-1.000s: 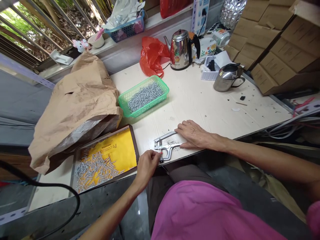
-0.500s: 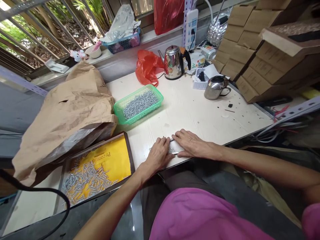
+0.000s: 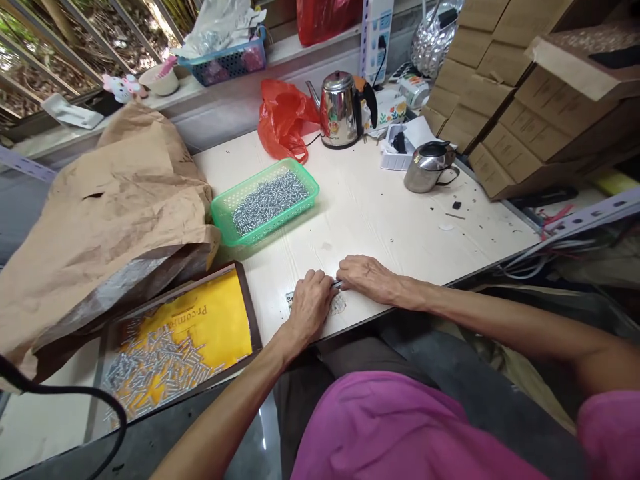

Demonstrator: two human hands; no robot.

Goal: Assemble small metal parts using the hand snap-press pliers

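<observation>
A metal plier-like press tool (image 3: 290,297) lies near the front edge of the white table (image 3: 400,220), almost wholly covered by both hands. My left hand (image 3: 309,307) lies over its head end, fingers curled down on it. My right hand (image 3: 367,279) presses on its handles, fingers closed together. A green basket (image 3: 220,212) of small silver screws stands farther back on the table. A yellow-bottomed tray (image 3: 220,320) with several loose screws sits to the left of my left hand.
A crumpled brown paper sack (image 3: 100,207) lies at the left. At the back stand a red plastic bag (image 3: 283,117), a steel kettle (image 3: 340,110) and a steel pot (image 3: 427,167). Cardboard boxes (image 3: 525,93) are stacked at the right. A black cable (image 3: 60,390) crosses the lower left.
My left hand moved from the tool's tip up onto its head and now covers it. My right hand stayed on the handles, which now look pressed together. The view shifted.
</observation>
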